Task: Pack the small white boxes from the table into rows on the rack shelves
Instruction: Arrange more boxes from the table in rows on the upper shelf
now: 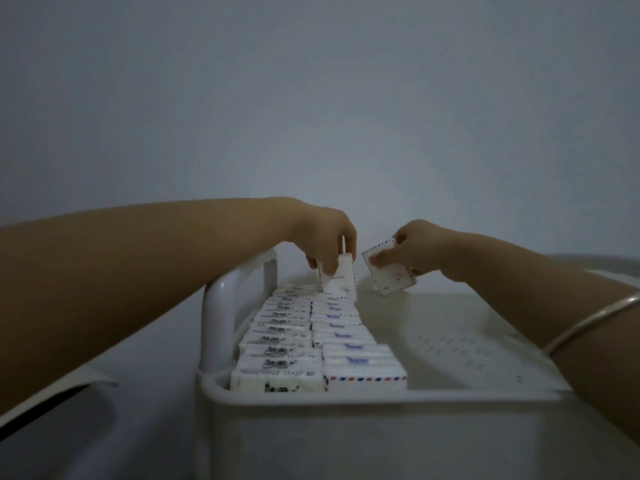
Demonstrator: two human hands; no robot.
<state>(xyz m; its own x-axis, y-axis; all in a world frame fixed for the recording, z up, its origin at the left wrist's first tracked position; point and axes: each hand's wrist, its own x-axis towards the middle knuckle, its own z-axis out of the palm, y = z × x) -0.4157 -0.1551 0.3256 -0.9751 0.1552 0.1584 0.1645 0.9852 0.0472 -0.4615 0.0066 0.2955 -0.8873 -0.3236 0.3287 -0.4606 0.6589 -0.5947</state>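
Two rows of small white boxes [313,341] stand packed along the left side of the white rack shelf [381,394]. At the far end of the rows, my left hand [325,239] holds an upright white box [341,277] from above, its lower edge at the last boxes of the right row. Just to the right, my right hand [415,245] pinches another white box [389,271] with a dashed border, tilted and lifted above the shelf floor.
A white curved handle [228,306] rises at the shelf's left edge beside the rows. The shelf's right half shows bare perforated floor [457,344]. A plain wall stands right behind the rack. My right wrist wears a thin bangle [588,322].
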